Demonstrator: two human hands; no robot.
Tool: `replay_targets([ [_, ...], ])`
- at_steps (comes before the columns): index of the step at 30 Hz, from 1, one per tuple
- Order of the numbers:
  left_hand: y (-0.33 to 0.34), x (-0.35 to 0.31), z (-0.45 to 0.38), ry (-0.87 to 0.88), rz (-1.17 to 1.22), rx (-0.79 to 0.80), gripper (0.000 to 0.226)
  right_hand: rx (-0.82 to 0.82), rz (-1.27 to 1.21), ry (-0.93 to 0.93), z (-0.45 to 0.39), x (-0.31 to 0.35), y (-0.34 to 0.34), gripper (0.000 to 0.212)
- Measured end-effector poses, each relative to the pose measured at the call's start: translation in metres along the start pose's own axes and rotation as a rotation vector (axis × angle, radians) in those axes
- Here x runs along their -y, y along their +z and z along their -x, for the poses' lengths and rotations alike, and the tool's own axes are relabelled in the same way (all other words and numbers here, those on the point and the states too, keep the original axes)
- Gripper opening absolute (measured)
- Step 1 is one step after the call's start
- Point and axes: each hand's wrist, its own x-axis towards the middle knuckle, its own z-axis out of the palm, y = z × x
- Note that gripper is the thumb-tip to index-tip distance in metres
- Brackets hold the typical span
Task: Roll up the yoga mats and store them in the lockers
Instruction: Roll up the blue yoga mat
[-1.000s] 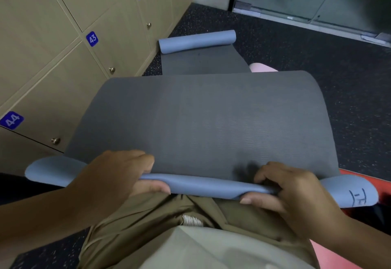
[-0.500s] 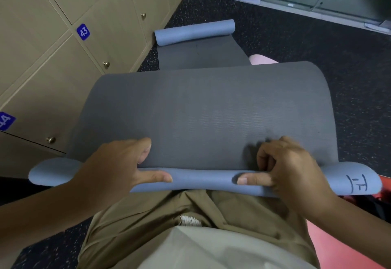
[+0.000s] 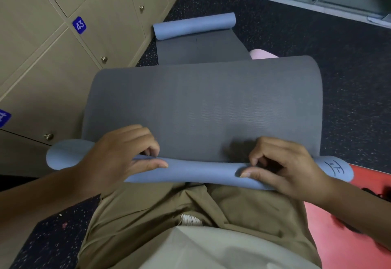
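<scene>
Yoga mat [image 3: 203, 108]: grey side up, humped over the person's lap, near edge folded so the blue underside showed as a thin roll.
Left hand [image 3: 118, 154]: at 8 o'clock on the mat, fingers curled onto the fold, thumb lying along the blue roll.
Right hand [image 3: 283, 167]: at 4 o'clock, pinching the fold the same way, thumb pressed into the blue.
Far end [image 3: 194, 25]: up at 12 o'clock on the dark floor, already curled into a blue roll.
Lockers [image 3: 63, 57]: tan doors at 10 o'clock, all closed, a 43 tag [image 3: 79, 25] showing.
Red mat [image 3: 347, 237]: on the floor at 4 o'clock.
</scene>
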Motion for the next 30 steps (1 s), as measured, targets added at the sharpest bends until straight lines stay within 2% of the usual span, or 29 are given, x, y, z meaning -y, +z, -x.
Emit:
replay_targets([
  [3,0.003,0.002,0.002,0.103,-0.083,-0.068,0.04,0.005,0.023,-0.087,0.001,-0.003,-0.002,0.037],
  [8,0.002,-0.002,0.013,0.216,-0.176,-0.144,0.036,0.072,0.151,-0.238,0.0,-0.005,-0.006,0.057],
  [10,-0.001,-0.008,0.016,0.269,-0.221,-0.157,0.041,0.067,0.187,-0.239,0.0,-0.004,-0.005,0.053],
  [12,-0.004,-0.016,0.018,0.297,-0.278,-0.164,0.055,0.068,0.213,-0.232,0.002,-0.004,-0.006,0.049],
  [15,-0.003,-0.023,0.023,0.242,-0.353,-0.134,0.056,0.071,0.281,-0.214,0.003,0.0,-0.008,0.046],
  [19,0.004,-0.032,0.028,0.082,-0.458,-0.085,0.052,0.006,0.585,-0.194,0.009,0.014,-0.005,0.046],
  [22,0.011,-0.03,0.029,0.053,-0.471,-0.06,0.055,-0.044,0.718,-0.119,0.02,0.022,0.004,0.045],
  [27,0.009,-0.02,0.011,0.049,-0.404,-0.05,0.062,-0.096,0.7,-0.032,0.015,0.014,0.009,0.053],
  [30,0.003,-0.008,-0.004,-0.006,-0.255,0.041,0.06,-0.079,0.625,0.031,-0.001,0.01,0.002,0.053],
])
